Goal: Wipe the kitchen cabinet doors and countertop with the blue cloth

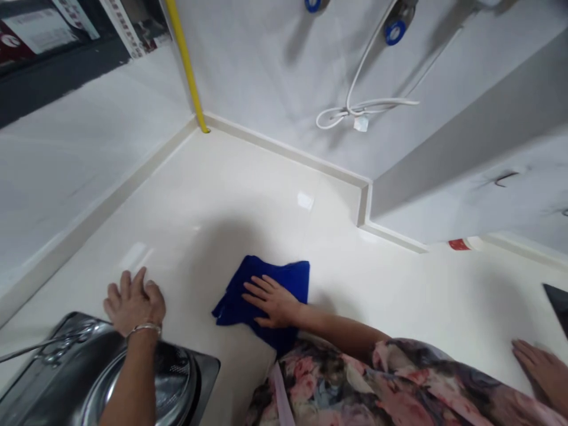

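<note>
My left hand (134, 305), with a bracelet at the wrist, rests palm down on the pale counter (199, 177) beside the steel sink (66, 378). Its fingers are apart and it holds nothing. A dark blue cloth (290, 277) lies partly folded on the counter near the bottom middle. On top of it my right hand (275, 303) lies flat with its fingers spread, pointing left. The hand hides part of the cloth.
A person's hand (541, 367) touches the counter at the far right, near a dark panel edge (557, 305). A yellow pipe (189, 65) meets the back corner. White cable (355, 109) hangs on the wall below blue-handled valves (394, 32). Floral fabric (355, 390) fills the bottom.
</note>
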`<act>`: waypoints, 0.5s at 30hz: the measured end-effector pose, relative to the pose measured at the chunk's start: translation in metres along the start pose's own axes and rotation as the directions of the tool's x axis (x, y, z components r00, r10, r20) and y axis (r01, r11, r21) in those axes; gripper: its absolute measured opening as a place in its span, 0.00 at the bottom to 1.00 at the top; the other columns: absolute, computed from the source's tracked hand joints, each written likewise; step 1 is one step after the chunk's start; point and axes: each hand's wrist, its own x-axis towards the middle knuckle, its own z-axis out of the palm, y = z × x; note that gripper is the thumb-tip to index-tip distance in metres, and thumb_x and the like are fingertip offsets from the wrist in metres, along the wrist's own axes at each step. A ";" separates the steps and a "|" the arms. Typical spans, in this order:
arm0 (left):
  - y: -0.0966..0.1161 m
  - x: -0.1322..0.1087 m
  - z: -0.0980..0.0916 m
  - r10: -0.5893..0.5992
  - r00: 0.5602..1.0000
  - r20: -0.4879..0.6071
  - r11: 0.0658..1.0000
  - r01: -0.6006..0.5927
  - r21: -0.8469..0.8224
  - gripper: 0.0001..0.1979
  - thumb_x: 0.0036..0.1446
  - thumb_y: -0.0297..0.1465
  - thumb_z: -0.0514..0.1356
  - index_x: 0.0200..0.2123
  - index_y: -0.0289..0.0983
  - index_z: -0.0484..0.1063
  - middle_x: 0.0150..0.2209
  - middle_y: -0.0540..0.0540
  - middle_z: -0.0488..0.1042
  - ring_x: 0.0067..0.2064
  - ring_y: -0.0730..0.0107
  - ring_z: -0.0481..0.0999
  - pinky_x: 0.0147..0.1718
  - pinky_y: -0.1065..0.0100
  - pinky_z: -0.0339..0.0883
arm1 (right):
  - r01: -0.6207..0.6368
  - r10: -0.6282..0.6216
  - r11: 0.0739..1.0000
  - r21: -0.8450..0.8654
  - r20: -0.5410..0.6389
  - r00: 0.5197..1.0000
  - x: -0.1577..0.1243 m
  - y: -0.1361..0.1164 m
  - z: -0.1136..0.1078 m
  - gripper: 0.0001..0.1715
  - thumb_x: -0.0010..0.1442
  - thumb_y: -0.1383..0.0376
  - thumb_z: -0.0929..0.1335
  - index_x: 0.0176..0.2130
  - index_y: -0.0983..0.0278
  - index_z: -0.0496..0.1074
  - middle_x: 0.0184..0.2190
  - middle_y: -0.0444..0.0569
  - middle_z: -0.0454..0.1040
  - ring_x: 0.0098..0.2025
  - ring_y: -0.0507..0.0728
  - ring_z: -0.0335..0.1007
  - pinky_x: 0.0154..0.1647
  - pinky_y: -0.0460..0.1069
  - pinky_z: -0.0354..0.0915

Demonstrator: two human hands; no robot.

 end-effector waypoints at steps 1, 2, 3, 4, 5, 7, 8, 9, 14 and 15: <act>0.000 0.000 0.000 -0.002 1.000 -0.004 1.000 0.002 -0.005 0.34 0.70 0.48 0.37 0.71 0.44 0.63 0.76 0.47 0.54 0.76 0.40 0.49 0.72 0.35 0.48 | -0.039 0.039 0.999 0.005 0.005 0.999 -0.018 0.010 -0.004 0.43 0.69 0.49 0.67 0.74 0.64 0.58 0.77 0.56 0.52 0.79 0.66 0.39 0.78 0.67 0.43; 0.000 -0.001 0.001 0.002 1.000 -0.004 1.000 -0.002 -0.015 0.34 0.70 0.49 0.37 0.71 0.48 0.61 0.77 0.51 0.52 0.76 0.40 0.49 0.72 0.34 0.48 | -0.089 0.089 0.996 0.005 0.000 0.996 -0.035 0.022 -0.009 0.43 0.68 0.50 0.67 0.74 0.63 0.59 0.76 0.56 0.53 0.79 0.66 0.40 0.78 0.67 0.44; 0.000 -0.001 0.001 0.009 1.000 -0.004 1.000 -0.009 -0.027 0.33 0.70 0.49 0.37 0.72 0.51 0.60 0.77 0.54 0.51 0.76 0.41 0.48 0.72 0.33 0.48 | -0.150 0.150 0.989 -0.003 -0.019 0.988 -0.049 0.036 -0.015 0.43 0.67 0.50 0.68 0.74 0.63 0.59 0.76 0.56 0.54 0.79 0.66 0.41 0.78 0.67 0.44; 0.000 -0.002 0.001 0.015 1.000 -0.009 0.999 -0.015 -0.040 0.32 0.69 0.49 0.37 0.72 0.54 0.58 0.77 0.57 0.50 0.76 0.41 0.48 0.72 0.32 0.47 | -0.222 0.221 0.975 -0.016 -0.052 0.974 -0.060 0.051 -0.022 0.43 0.66 0.51 0.68 0.74 0.63 0.60 0.76 0.56 0.54 0.79 0.66 0.42 0.78 0.68 0.45; 0.001 -0.002 0.000 0.021 1.000 -0.016 0.998 -0.022 -0.050 0.32 0.69 0.49 0.37 0.72 0.56 0.57 0.77 0.58 0.49 0.77 0.40 0.48 0.72 0.31 0.47 | -0.299 0.295 0.954 -0.031 -0.097 0.951 -0.070 0.066 -0.031 0.43 0.66 0.52 0.68 0.73 0.63 0.60 0.76 0.57 0.54 0.79 0.66 0.42 0.77 0.69 0.44; 0.003 -0.003 -0.001 0.029 0.999 -0.023 0.998 -0.030 -0.057 0.32 0.70 0.49 0.38 0.72 0.54 0.58 0.78 0.55 0.49 0.76 0.39 0.48 0.72 0.30 0.47 | -0.452 0.434 0.890 -0.057 -0.198 0.879 -0.079 0.100 -0.048 0.41 0.66 0.54 0.66 0.73 0.64 0.61 0.76 0.57 0.54 0.79 0.67 0.42 0.77 0.69 0.44; 0.005 -0.004 -0.002 0.024 0.999 -0.025 0.998 -0.025 -0.053 0.33 0.70 0.49 0.38 0.72 0.51 0.59 0.77 0.52 0.51 0.76 0.38 0.48 0.72 0.30 0.47 | -0.522 0.493 0.850 -0.065 -0.247 0.834 -0.079 0.117 -0.056 0.40 0.67 0.55 0.65 0.73 0.65 0.61 0.76 0.58 0.54 0.79 0.67 0.42 0.77 0.69 0.44; 0.006 -0.004 -0.004 0.016 1.000 -0.025 0.999 -0.017 -0.047 0.33 0.70 0.49 0.38 0.72 0.49 0.60 0.77 0.49 0.52 0.76 0.38 0.49 0.72 0.31 0.47 | -0.590 0.549 0.804 -0.070 -0.294 0.783 -0.076 0.133 -0.064 0.40 0.68 0.55 0.64 0.73 0.65 0.61 0.76 0.58 0.54 0.79 0.67 0.42 0.77 0.69 0.44; 0.013 -0.009 -0.010 -0.009 1.000 0.010 0.997 0.010 -0.074 0.34 0.71 0.45 0.42 0.70 0.34 0.66 0.74 0.35 0.57 0.76 0.38 0.48 0.72 0.33 0.46 | -0.865 0.756 0.495 -0.080 -0.450 0.475 -0.021 0.207 -0.093 0.40 0.71 0.53 0.58 0.74 0.70 0.58 0.76 0.62 0.52 0.79 0.70 0.40 0.77 0.69 0.44; 0.013 -0.009 -0.010 -0.010 1.000 0.013 0.996 0.011 -0.084 0.33 0.71 0.44 0.42 0.70 0.33 0.66 0.74 0.34 0.57 0.76 0.37 0.47 0.72 0.33 0.45 | -0.896 0.779 0.438 -0.079 -0.463 0.422 -0.004 0.219 -0.098 0.41 0.71 0.52 0.57 0.74 0.72 0.57 0.76 0.63 0.51 0.78 0.71 0.40 0.76 0.70 0.44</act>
